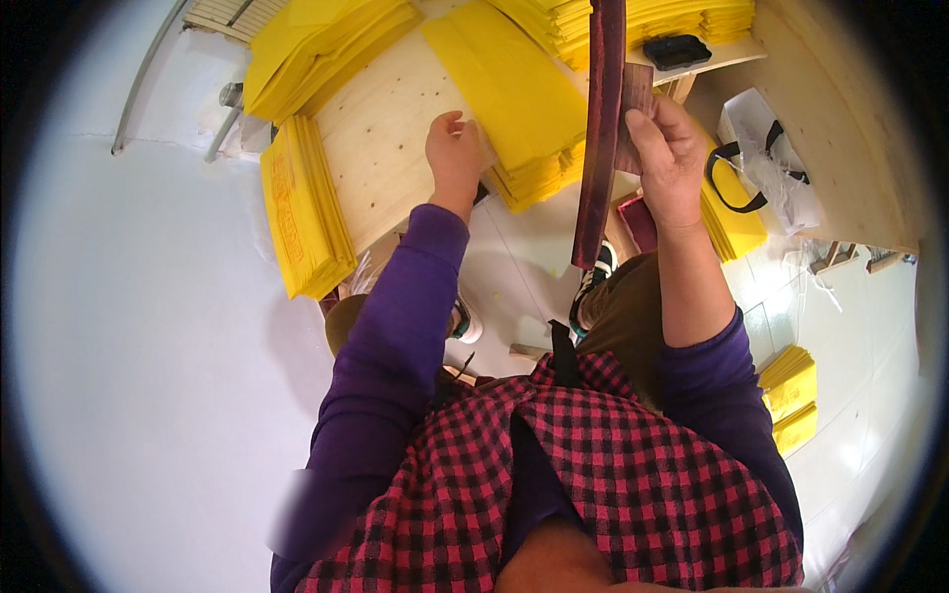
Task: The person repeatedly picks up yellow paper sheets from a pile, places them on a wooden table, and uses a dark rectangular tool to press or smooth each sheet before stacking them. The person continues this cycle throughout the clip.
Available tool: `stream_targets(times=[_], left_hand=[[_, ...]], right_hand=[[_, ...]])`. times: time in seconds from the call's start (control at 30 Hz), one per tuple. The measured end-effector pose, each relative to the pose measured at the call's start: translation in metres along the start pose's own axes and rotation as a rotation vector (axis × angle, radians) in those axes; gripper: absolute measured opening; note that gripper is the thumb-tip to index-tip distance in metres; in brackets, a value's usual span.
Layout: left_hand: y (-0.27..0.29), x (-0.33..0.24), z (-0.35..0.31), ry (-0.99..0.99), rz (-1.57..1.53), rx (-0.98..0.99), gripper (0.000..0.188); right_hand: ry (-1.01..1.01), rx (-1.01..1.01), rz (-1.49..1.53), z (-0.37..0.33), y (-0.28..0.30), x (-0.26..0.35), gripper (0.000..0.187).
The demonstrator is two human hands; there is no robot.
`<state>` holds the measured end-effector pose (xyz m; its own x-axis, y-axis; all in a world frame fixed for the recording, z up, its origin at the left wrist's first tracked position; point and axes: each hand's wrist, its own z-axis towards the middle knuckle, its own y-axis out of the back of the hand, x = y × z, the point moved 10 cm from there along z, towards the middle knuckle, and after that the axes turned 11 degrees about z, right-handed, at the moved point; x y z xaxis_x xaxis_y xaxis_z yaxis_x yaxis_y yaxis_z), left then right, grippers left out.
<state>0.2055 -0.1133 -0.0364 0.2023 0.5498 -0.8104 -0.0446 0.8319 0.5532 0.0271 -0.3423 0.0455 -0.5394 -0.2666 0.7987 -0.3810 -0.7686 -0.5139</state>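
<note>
My right hand [674,163] is closed round a short brown wooden block [638,91], thumb on top. This block sits against the side of a long, narrow dark-red bar [597,158], which stands lengthwise in front of me; the joint between them is partly hidden by my fingers. My left hand [455,153] is raised over the pale wooden tabletop, beside a stack of flat yellow bags [504,99]. Its fingers are loosely bent and apart, slightly blurred on the right side, and I see nothing held in them.
More yellow bag stacks lie on the wooden table [381,128] at far left [326,49] and near left [301,212]. A black tray [677,51] rests on the right-hand ledge. A reddish box [639,219] is low by my right leg. Yellow bundles [789,395] lie on the floor.
</note>
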Motion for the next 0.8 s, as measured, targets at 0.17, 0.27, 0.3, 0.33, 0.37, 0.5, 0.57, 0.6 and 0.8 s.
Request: stream_targets(times=[0.17,0.27,0.3,0.33,0.37,0.5,0.57,0.6,0.8], left_hand=[[-0.029,0.023,0.012,0.317,-0.085,0.308,0.015],[-0.031,0.019,0.017,0.342,-0.1,0.29,0.014],[-0.033,0.018,0.017,0.364,-0.126,0.295,0.014],[-0.035,0.018,0.017,0.384,-0.148,0.299,0.014],[-0.036,0.019,0.016,0.403,-0.171,0.301,0.014],[-0.042,0.012,0.021,0.348,-0.198,0.298,0.013],[-0.045,0.01,0.024,0.333,-0.223,0.308,0.014],[-0.047,0.008,0.025,0.325,-0.21,0.329,0.013],[-0.05,0.007,0.029,0.354,-0.132,0.35,0.01]], right_hand=[[-0.048,-0.014,0.012,-0.001,0.0,-0.004,0.015],[-0.1,-0.029,0.052,-0.003,0.002,-0.008,0.014],[-0.119,-0.033,0.066,-0.003,0.003,-0.01,0.014],[-0.087,-0.021,0.046,-0.001,0.003,-0.007,0.014],[-0.054,-0.009,0.026,0.001,0.002,-0.005,0.014],[-0.028,-0.015,0.005,0.001,0.005,-0.005,0.014],[-0.042,-0.021,0.033,0.0,0.006,-0.007,0.014],[-0.05,-0.029,0.049,0.0,0.006,-0.008,0.013],[-0.027,-0.015,0.049,0.0,0.004,-0.004,0.013]])
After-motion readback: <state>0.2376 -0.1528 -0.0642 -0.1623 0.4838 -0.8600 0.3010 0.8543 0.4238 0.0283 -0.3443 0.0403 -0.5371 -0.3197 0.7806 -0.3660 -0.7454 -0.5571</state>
